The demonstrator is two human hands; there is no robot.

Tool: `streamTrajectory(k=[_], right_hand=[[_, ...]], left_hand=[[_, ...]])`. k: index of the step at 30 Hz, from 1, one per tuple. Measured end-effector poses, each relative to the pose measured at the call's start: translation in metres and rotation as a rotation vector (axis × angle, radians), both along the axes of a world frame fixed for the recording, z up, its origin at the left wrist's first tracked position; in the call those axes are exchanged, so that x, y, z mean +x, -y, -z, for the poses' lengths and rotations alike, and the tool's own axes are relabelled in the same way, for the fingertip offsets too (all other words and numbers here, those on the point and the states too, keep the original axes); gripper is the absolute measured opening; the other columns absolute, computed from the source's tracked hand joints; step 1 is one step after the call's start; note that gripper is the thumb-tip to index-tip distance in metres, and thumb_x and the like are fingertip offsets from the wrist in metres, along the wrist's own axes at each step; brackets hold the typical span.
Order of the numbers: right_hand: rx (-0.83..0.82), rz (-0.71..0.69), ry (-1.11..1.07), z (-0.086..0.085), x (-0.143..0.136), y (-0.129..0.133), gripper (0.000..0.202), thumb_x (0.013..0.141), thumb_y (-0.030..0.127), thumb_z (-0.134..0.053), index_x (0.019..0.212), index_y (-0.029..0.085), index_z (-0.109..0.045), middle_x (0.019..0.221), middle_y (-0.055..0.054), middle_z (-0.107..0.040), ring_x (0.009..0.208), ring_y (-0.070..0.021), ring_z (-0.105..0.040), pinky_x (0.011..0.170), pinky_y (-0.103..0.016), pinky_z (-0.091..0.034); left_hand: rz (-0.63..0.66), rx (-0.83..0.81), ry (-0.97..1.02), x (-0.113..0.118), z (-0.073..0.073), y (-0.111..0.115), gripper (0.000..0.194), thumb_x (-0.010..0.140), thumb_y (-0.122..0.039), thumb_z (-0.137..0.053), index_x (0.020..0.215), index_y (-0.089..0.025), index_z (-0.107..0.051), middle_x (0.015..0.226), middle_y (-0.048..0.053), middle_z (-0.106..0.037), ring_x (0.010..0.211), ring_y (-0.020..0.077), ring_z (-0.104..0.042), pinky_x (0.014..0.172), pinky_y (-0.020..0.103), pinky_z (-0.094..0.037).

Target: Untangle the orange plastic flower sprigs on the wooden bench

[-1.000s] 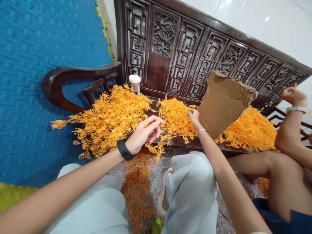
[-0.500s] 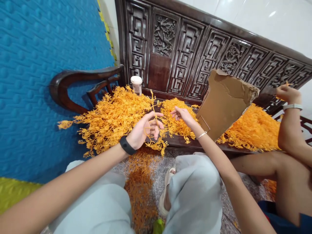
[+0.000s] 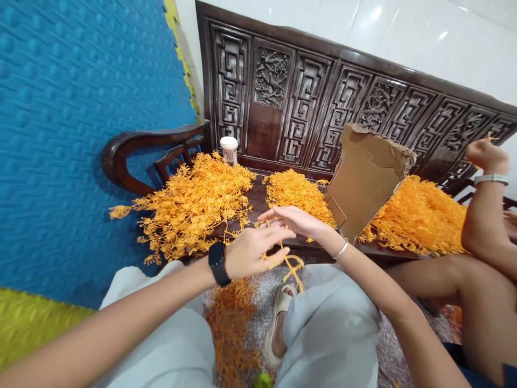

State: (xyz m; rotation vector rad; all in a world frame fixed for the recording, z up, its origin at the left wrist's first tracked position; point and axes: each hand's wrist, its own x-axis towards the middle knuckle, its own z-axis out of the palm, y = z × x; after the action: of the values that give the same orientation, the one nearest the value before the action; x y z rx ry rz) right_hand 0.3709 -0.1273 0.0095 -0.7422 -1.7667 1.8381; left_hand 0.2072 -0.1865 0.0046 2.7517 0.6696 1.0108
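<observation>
Bright light glares off the white tiled wall above the carved backrest; left of the backrest, the curved armrest shadows the blue foam mat. Wide-angle distortion stretches the view's edges.

Before you, the bench bears a left heap of strands beside its armrest, a tub just behind that heap, then a middle heap, a cardboard piece and a right heap. Your left hand is nearer you than your right hand; more strands lie on the floor left of your sandal.
</observation>
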Motion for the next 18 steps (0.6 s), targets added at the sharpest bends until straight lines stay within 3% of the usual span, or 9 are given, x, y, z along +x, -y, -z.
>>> streamTrajectory(k=[4, 7, 10, 14, 16, 18], right_hand=[[0.088, 0.247, -0.120, -0.004, -0.002, 0.005, 0.019, 0.073, 0.032, -0.060, 0.083, 0.015, -0.062, 0.080, -0.003, -0.064, 0.070, -0.0094, -0.059, 0.068, -0.022, -0.046], [0.189, 0.432, -0.170, -0.005, -0.002, 0.008, 0.015, 0.064, 0.023, -0.068, 0.075, 0.016, -0.060, 0.073, 0.001, -0.062, 0.067, -0.0095, -0.059, 0.068, -0.023, -0.046], [0.287, 0.514, -0.203, -0.006, -0.001, 0.011, 0.014, 0.063, 0.021, -0.067, 0.073, 0.017, -0.058, 0.073, 0.001, -0.062, 0.066, -0.0112, -0.060, 0.071, -0.027, -0.048], [0.420, 0.592, -0.247, -0.008, 0.002, 0.010, 0.009, 0.067, 0.021, -0.061, 0.074, 0.017, -0.056, 0.076, 0.000, -0.063, 0.071, -0.0133, -0.061, 0.075, -0.031, -0.048], [0.456, 0.647, -0.296, -0.009, 0.006, 0.006, 0.009, 0.068, 0.020, -0.059, 0.076, 0.018, -0.055, 0.078, 0.000, -0.063, 0.071, -0.0127, -0.061, 0.075, -0.031, -0.047], [0.464, 0.688, -0.343, -0.009, 0.011, 0.001, 0.011, 0.067, 0.018, -0.058, 0.078, 0.018, -0.054, 0.078, 0.000, -0.062, 0.069, -0.0119, -0.060, 0.072, -0.029, -0.047]], left_hand=[[-0.096, 0.417, -0.339, 0.008, 0.010, 0.006, 0.033, 0.083, -0.020, -0.039, 0.115, -0.014, -0.047, 0.100, 0.012, -0.060, 0.080, 0.0184, -0.059, 0.070, 0.032, -0.046], [-0.157, 0.574, -0.475, 0.011, 0.013, 0.009, 0.045, 0.080, -0.013, -0.042, 0.125, -0.014, -0.037, 0.123, 0.019, -0.048, 0.101, 0.0255, -0.053, 0.084, 0.042, -0.040], [-0.170, 0.574, -0.576, 0.007, 0.011, 0.012, 0.057, 0.076, -0.012, -0.048, 0.130, -0.017, -0.031, 0.130, 0.021, -0.040, 0.111, 0.0299, -0.047, 0.088, 0.047, -0.036], [-0.120, 0.478, -0.592, -0.003, -0.001, 0.019, 0.073, 0.070, -0.022, -0.058, 0.134, -0.021, -0.024, 0.140, 0.018, -0.027, 0.121, 0.0324, -0.035, 0.095, 0.050, -0.028], [-0.078, 0.476, -0.519, -0.006, -0.009, 0.023, 0.062, 0.075, -0.028, -0.052, 0.132, -0.019, -0.029, 0.140, 0.015, -0.027, 0.122, 0.0310, -0.033, 0.095, 0.048, -0.030], [-0.087, 0.454, -0.426, -0.009, -0.017, 0.025, 0.045, 0.082, -0.031, -0.042, 0.124, -0.015, -0.040, 0.131, 0.016, -0.041, 0.115, 0.0276, -0.042, 0.089, 0.041, -0.037]])
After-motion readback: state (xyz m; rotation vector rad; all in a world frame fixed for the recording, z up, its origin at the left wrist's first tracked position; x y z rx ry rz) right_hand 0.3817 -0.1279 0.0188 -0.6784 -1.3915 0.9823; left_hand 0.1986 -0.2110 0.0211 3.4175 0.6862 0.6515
